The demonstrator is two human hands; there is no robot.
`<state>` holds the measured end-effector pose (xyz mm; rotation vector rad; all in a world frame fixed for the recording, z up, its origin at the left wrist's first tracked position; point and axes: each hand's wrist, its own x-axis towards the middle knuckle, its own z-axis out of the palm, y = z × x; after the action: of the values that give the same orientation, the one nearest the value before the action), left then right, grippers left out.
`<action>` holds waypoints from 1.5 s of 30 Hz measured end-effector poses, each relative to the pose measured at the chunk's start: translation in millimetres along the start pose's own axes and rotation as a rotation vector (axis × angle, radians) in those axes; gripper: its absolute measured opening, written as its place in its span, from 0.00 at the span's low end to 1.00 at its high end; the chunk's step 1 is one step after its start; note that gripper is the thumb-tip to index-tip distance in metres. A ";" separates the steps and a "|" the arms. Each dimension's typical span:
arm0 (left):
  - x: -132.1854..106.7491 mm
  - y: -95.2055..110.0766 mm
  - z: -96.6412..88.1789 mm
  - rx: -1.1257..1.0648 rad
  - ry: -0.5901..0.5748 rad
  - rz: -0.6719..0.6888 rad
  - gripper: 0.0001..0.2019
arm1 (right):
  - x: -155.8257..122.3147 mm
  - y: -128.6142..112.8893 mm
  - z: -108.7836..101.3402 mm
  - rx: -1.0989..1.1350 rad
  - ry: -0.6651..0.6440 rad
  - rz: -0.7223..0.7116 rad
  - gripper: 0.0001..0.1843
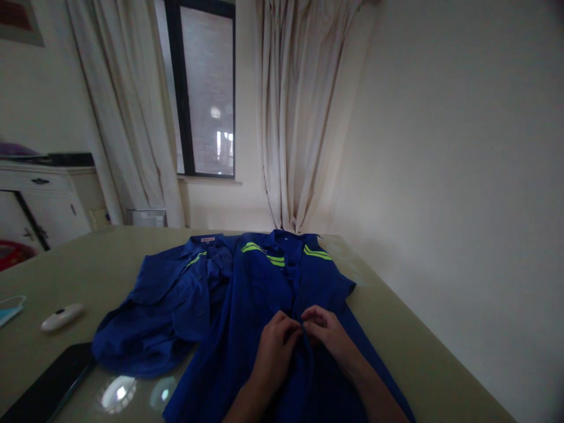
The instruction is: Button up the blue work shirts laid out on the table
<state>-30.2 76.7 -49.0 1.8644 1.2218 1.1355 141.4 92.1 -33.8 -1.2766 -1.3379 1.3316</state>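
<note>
At the near left, we see a dark phone (48,385) lying on the glossy counter (396,346), its far end just beside a crumpled blue garment (176,294). Round light reflections show on the surface to its right.

In the near middle, our two hands meet over the front opening of a blue shirt (259,299), which lies lengthwise on the counter with its collar at the far end. Our left hand (279,335) has its thumb and forefinger pinching the shirt's front edge. Our right hand (324,326) sits just beside it with fingers bent at the same edge; we cannot tell whether they grip the cloth.

Farther off at the left are a pale oval object (62,317) and part of a light-blue mask (11,314). Yellow-green stripes cross the shirt's chest. Beyond the counter stand a white cabinet (48,200) at the left, pale curtains (293,117) and a dark-framed window (209,88).
</note>
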 end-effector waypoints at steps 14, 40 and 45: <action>-0.9 12.7 -3.0 0.004 0.027 -0.145 0.11 | -1.1 4.0 0.8 0.155 -0.025 0.015 0.19; 5.2 -13.1 4.4 -0.272 -0.053 -0.387 0.18 | -14.0 -20.7 -2.8 -0.587 0.058 -0.325 0.15; 8.5 -20.3 7.5 -0.537 -0.089 -0.421 0.21 | -13.1 -16.6 -6.5 -0.678 0.089 -0.292 0.16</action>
<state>-29.6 91.8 -66.7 1.1779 1.0592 1.0045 147.9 81.4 -15.5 -1.4710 -1.9108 0.6209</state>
